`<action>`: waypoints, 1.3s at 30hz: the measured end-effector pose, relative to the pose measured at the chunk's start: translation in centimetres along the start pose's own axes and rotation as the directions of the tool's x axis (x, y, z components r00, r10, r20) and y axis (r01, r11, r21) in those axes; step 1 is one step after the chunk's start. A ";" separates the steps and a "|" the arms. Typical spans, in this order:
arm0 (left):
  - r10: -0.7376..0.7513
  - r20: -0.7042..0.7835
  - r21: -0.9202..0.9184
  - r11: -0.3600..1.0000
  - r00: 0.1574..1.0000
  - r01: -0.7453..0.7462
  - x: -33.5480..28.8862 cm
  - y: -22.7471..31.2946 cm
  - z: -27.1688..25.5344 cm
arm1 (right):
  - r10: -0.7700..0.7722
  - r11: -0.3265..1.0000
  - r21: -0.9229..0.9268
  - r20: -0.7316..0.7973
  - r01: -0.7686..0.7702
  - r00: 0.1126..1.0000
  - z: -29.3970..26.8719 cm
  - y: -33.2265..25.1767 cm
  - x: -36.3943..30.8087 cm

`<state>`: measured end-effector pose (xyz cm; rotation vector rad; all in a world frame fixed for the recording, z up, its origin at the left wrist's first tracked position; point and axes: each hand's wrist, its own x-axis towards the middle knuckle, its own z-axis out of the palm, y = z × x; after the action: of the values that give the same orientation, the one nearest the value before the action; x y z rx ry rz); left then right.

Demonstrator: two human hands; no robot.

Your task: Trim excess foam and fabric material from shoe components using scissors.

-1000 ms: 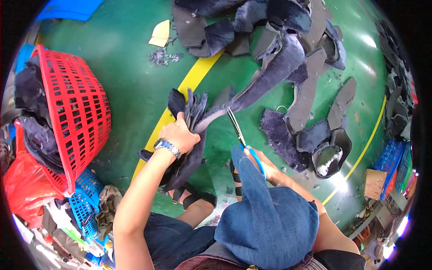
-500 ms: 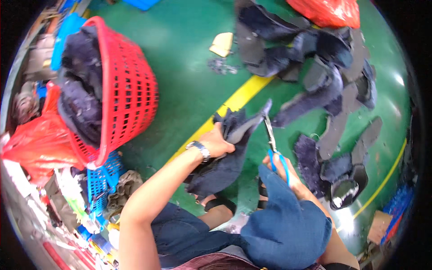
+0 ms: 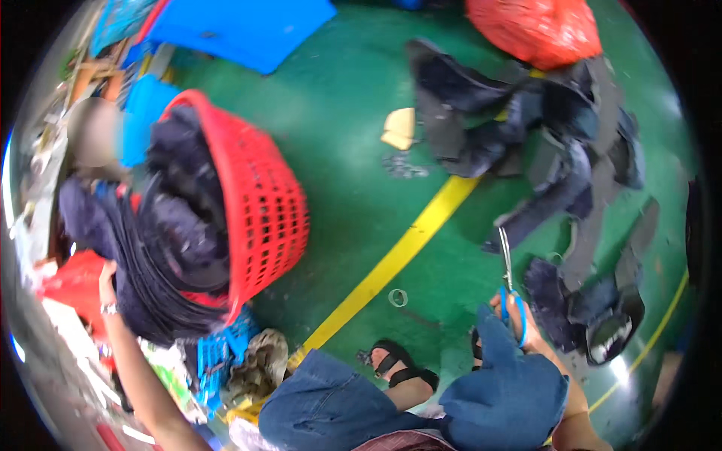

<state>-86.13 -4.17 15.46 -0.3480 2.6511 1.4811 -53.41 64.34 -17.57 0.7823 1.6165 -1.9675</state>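
Note:
My right hand [image 3: 526, 319] grips a pair of scissors [image 3: 507, 263] with blue handles; the metal blades point away from me, close together. On the far left, my left hand [image 3: 109, 282] is closed at the edge of a bundle of dark fabric pieces [image 3: 139, 263], which spills over the open side of a red plastic basket [image 3: 259, 195]. Its fingers are partly hidden by blur and the fabric. More dark fabric [image 3: 188, 218] fills the basket, which lies tipped toward the left.
Dark fabric offcuts [image 3: 549, 180] lie in a heap at right on the green floor. Behind them sits a red plastic bag [image 3: 538, 30]. A yellow line [image 3: 391, 263] crosses the floor. A blue sheet [image 3: 241, 30], a cream piece [image 3: 398, 128] and a small blue basket [image 3: 218, 353] are around.
My left hand has swung from the middle to the far left, beside the basket, and the dark fabric has left the middle. The view has shifted left. My right hand keeps the scissors.

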 end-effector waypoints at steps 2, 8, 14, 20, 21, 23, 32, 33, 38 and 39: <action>-0.267 -0.256 0.225 0.918 0.929 0.326 1.0 -2.2 9.8 | -0.017 0.998 0.052 -0.208 0.028 0.978 -1.0 1.4 -0.6; 0.033 0.095 0.910 -0.407 0.995 -0.074 11.0 -23.0 10.2 | -0.194 0.955 0.012 -0.728 0.295 0.657 -4.6 -0.9 4.6; 0.528 0.105 0.972 0.125 0.843 -0.199 6.3 -11.0 20.0 | -0.113 0.955 0.038 -0.869 0.293 0.482 -13.7 -1.8 12.3; 0.460 0.471 0.428 0.627 0.753 -0.651 -13.0 3.1 46.1 | -0.079 0.778 0.476 -0.573 0.410 0.816 -1.7 -4.3 9.4; 0.370 0.637 0.326 0.666 0.676 -0.671 -14.5 2.9 51.3 | -0.097 0.784 0.487 -0.518 0.386 0.850 -0.1 -4.2 7.2; 0.141 0.792 0.132 0.911 0.595 -0.391 -15.7 0.2 58.6 | -0.189 0.841 0.420 -0.361 0.340 0.913 2.9 -3.9 4.2; -0.100 0.808 0.533 0.544 0.581 -0.648 -16.0 -5.2 56.2 | -0.142 0.937 -0.323 -0.006 0.133 0.990 -1.9 0.8 -1.2; -0.101 0.799 0.562 0.475 0.593 -0.677 -16.0 -5.7 54.5 | -0.062 0.937 -0.338 0.091 0.089 0.994 -2.5 0.2 -1.3; -0.167 0.726 0.635 0.534 0.667 -0.557 -17.5 -7.8 49.9 | 0.129 0.934 -0.354 0.457 0.047 0.880 0.1 -0.9 1.2; -0.164 0.719 0.631 0.561 0.675 -0.536 -17.9 -8.3 49.3 | 0.252 0.913 -0.408 0.541 -0.012 0.803 0.9 -0.8 1.8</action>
<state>-68.60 36.31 -14.16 0.5589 2.3304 0.1035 -55.36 63.64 -18.13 0.0983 1.4365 -1.4980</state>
